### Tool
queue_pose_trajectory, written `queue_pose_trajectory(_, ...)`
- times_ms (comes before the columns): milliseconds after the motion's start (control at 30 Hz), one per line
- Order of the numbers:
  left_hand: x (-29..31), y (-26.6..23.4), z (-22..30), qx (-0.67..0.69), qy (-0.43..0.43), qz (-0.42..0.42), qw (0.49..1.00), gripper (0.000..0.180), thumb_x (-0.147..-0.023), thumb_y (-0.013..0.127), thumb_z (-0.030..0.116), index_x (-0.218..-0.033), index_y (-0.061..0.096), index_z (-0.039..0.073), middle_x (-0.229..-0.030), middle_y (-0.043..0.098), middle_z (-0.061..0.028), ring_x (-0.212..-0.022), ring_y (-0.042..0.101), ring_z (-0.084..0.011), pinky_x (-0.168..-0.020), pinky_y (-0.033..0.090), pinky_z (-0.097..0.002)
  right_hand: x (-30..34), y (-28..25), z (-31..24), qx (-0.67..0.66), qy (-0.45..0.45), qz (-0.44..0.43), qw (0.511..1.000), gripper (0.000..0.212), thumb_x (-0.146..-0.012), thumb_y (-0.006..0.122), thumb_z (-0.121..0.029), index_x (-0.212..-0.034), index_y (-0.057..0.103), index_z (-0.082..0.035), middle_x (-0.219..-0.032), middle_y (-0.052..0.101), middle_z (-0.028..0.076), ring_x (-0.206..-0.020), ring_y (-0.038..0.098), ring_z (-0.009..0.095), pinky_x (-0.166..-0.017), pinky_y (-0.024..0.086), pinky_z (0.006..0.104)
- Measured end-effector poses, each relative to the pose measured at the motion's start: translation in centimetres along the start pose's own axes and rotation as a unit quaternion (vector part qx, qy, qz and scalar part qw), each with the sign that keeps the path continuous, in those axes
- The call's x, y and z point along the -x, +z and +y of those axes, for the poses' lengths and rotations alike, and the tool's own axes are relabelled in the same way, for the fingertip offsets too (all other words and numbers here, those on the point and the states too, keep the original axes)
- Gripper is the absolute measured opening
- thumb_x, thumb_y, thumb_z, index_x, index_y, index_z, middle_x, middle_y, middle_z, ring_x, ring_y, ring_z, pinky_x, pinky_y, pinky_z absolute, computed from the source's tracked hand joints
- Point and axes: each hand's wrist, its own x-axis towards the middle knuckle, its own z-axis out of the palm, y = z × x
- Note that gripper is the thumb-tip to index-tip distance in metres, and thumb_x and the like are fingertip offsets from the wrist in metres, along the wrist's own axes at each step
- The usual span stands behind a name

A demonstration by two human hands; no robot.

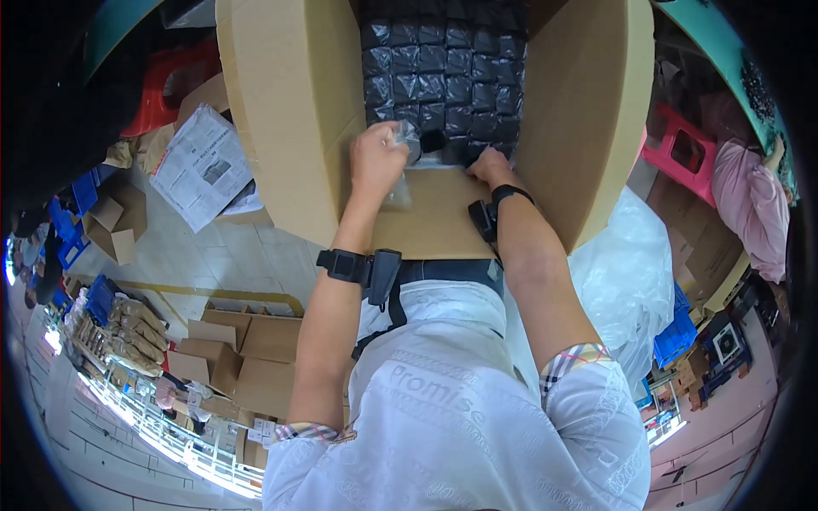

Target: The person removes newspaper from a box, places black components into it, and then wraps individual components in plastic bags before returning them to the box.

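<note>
In front of me stands an open cardboard box (588,128), its side flaps raised and its near flap folded toward my waist. Rows of small black packets (445,64) wrapped in shiny clear plastic fill it. At the near left of the rows, my left hand (377,159) is closed on a clear plastic bag (408,140), whose loose end hangs below my fingers. What the bag holds is hard to make out. My right hand (491,164) reaches into the near right corner with curled fingers, by the last black packets. Its fingertips are partly hidden.
A sheet of newspaper (204,166) lies on cardboard to the left, near a red stool (170,85). To the right are a pink stool (682,156) and a large clear plastic sheet (622,272). Open cartons (264,366) stand behind on the left.
</note>
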Motion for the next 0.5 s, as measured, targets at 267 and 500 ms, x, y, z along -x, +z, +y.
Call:
queue_pose_trajectory(267,1.2,-4.4,5.3,0.186,-0.203,-0.114,0.954,0.011,-0.079,0.056,0.003,-0.088,0.051,0.006,-0.062,0.056,-0.0087,-0.06,0.058,-0.0141,-0.058,0.045,-0.0286,-0.2,1.3,-2.9,-0.63,-0.067,-0.059,0.771,0.034,-0.085,0.068,-0.025,-0.114,0.065,-0.007,-0.093,0.068,0.003,-0.077,0.063,0.014,-0.065,0.049,0.0278)
queue_pose_trajectory(500,6.9,-7.1,6.8,-0.047,-0.014,-0.172,0.984,0.012,-0.083,0.065,0.015,-0.082,0.059,0.005,-0.068,0.063,-0.0117,-0.06,0.061,-0.0297,-0.059,0.048,-0.0342,-2.4,2.0,-0.1,-0.164,0.016,-0.033,0.986,0.02,-0.073,0.074,-0.025,-0.081,0.074,-0.006,-0.077,0.071,0.009,-0.072,0.068,0.02,-0.07,0.053,0.0312)
